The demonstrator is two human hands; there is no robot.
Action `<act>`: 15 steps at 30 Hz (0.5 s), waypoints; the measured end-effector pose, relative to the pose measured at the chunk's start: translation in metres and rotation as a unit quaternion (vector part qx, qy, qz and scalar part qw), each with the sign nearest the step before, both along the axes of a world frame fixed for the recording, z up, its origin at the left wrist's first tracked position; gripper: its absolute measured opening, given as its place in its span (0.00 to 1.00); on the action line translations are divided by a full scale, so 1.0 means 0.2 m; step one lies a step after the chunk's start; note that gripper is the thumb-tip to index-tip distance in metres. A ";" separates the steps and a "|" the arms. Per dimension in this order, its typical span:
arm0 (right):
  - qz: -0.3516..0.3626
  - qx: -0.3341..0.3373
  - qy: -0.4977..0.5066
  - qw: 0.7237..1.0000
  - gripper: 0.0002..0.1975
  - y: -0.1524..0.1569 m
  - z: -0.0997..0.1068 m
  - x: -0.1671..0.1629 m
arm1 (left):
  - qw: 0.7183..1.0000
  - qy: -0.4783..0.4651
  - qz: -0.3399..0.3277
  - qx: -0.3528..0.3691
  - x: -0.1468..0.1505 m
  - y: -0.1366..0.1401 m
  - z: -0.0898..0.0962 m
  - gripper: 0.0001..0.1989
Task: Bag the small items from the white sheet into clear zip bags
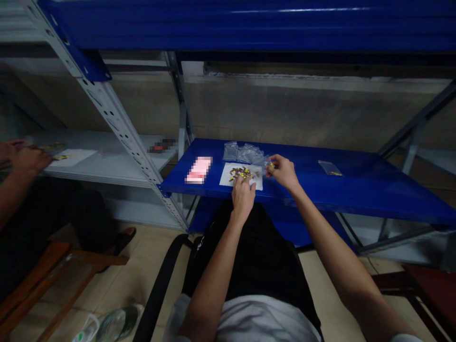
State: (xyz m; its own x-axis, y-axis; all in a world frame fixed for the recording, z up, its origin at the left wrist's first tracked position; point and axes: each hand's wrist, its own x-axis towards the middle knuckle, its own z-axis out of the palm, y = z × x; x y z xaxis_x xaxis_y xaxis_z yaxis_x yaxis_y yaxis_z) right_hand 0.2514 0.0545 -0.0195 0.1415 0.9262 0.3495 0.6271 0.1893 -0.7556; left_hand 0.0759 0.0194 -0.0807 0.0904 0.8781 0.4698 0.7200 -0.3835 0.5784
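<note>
On a blue shelf, a pile of small brown and yellow capsule-like pieces [236, 173] lies on a white sheet of paper [225, 180]. My left hand [243, 195] rests at the near edge of the pile, its fingers stretched onto the pieces and the thumb apart. Just right of the paper, my right hand [283, 172] is closed on a small clear plastic bag [267, 164] with some yellow pieces in it. Behind the paper lie several clear plastic bags [245, 153]. Farther right, a bag with a few pieces [329, 168] lies flat.
The blue shelf [370, 185] has an upper beam [249, 26] overhead and a perforated grey post [117, 128] at left. A blurred pink object [199, 170] lies left of the paper. At the grey shelf, another person's hands [30, 157] are near similar pieces. A bottle [119, 323] lies on the floor.
</note>
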 end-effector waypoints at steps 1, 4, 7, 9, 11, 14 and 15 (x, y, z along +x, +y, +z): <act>-0.002 0.000 -0.007 1.000 0.12 0.00 0.00 -0.01 | 1.000 0.006 0.003 0.004 0.00 0.00 -0.01 0.16; -0.009 0.007 -0.042 0.999 0.14 -0.01 0.00 -0.04 | 1.000 0.019 0.007 0.013 0.00 0.02 -0.03 0.16; -0.007 0.018 -0.081 0.996 0.15 -0.01 0.00 -0.06 | 1.000 0.018 0.010 0.017 0.00 0.03 -0.04 0.15; -0.003 0.018 -0.104 0.994 0.17 -0.01 0.00 -0.07 | 1.000 0.019 0.010 0.016 0.00 0.04 -0.05 0.16; 0.003 0.014 -0.119 0.993 0.18 -0.01 0.00 -0.07 | 1.000 0.023 0.011 0.013 0.00 0.04 -0.05 0.16; 0.010 0.009 -0.139 0.990 0.19 0.01 0.01 -0.07 | 0.999 0.030 0.015 0.008 0.00 0.03 -0.05 0.16; 0.011 0.008 -0.148 0.989 0.20 0.02 0.01 -0.07 | 0.999 0.031 0.016 0.007 0.00 0.03 -0.04 0.15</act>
